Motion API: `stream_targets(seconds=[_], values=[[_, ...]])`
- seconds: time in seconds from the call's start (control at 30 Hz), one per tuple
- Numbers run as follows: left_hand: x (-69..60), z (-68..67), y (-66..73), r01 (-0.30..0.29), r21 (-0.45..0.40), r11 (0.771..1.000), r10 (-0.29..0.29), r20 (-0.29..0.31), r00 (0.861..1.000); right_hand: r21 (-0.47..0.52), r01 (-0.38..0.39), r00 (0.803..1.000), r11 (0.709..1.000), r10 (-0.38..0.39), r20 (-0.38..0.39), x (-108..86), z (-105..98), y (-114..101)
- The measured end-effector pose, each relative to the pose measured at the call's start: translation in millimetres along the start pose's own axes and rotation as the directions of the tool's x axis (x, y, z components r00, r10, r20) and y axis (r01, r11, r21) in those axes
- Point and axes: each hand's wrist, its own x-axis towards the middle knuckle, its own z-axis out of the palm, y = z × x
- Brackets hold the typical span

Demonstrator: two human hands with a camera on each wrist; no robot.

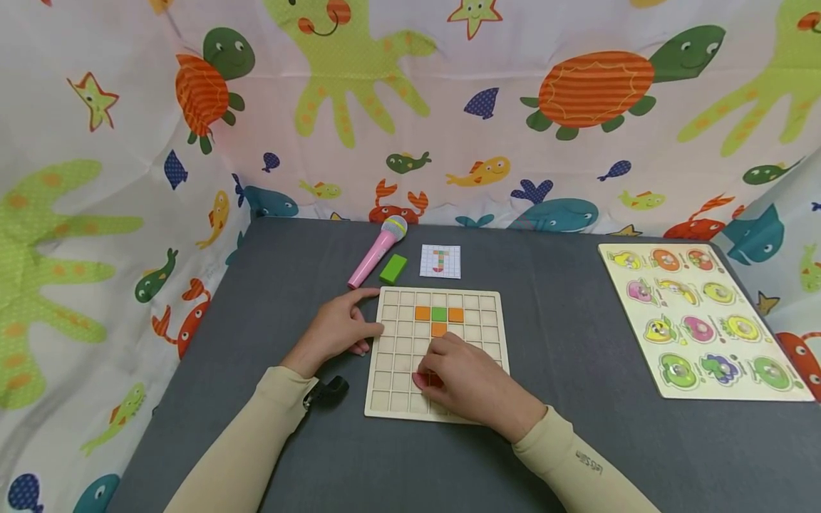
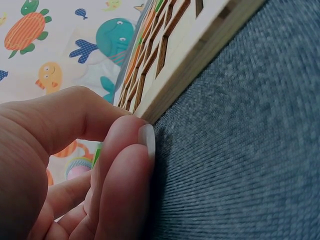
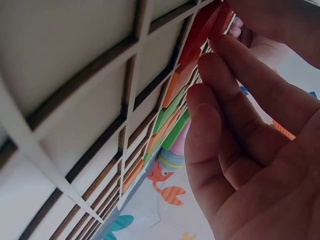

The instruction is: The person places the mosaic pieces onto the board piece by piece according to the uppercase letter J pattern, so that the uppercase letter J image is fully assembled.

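Note:
A wooden grid board (image 1: 393, 381) lies on the table. Orange squares (image 1: 422, 313) and a green square (image 1: 439, 314) sit in its cells. My right hand (image 1: 465, 374) is over the board's lower middle, thumb and fingertips pinching a small red piece with a rounded edge (image 1: 420, 380). More red (image 3: 197, 35) shows beside those fingertips in the right wrist view; the fingers hide part of it. My left hand (image 1: 340, 324) rests at the board's left side. Its thumb touches the left edge and its index finger reaches the upper left corner.
Beyond the board lie a pink toy microphone (image 1: 373, 256), a green block (image 1: 393, 269) and a small pattern card (image 1: 440, 261). A fruit puzzle board (image 1: 699, 317) lies at the right. A printed cloth (image 1: 449, 142) hangs behind the grey table (image 1: 545, 306).

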Motion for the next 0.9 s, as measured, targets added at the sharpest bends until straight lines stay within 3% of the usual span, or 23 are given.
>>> stream_targets(seconds=[0.7,0.9], values=[[-0.5,-3.0,0.5,-0.007,0.002,1.000,0.007,0.010,1.000,-0.016,-0.024,1.000,1.000,0.024,0.011,-1.4,-4,2],[1.8,0.5,-3.0,-0.017,0.039,0.999,0.016,0.013,1.000,-0.014,-0.142,0.990,0.990,0.142,0.008,-15.5,-18,20]])
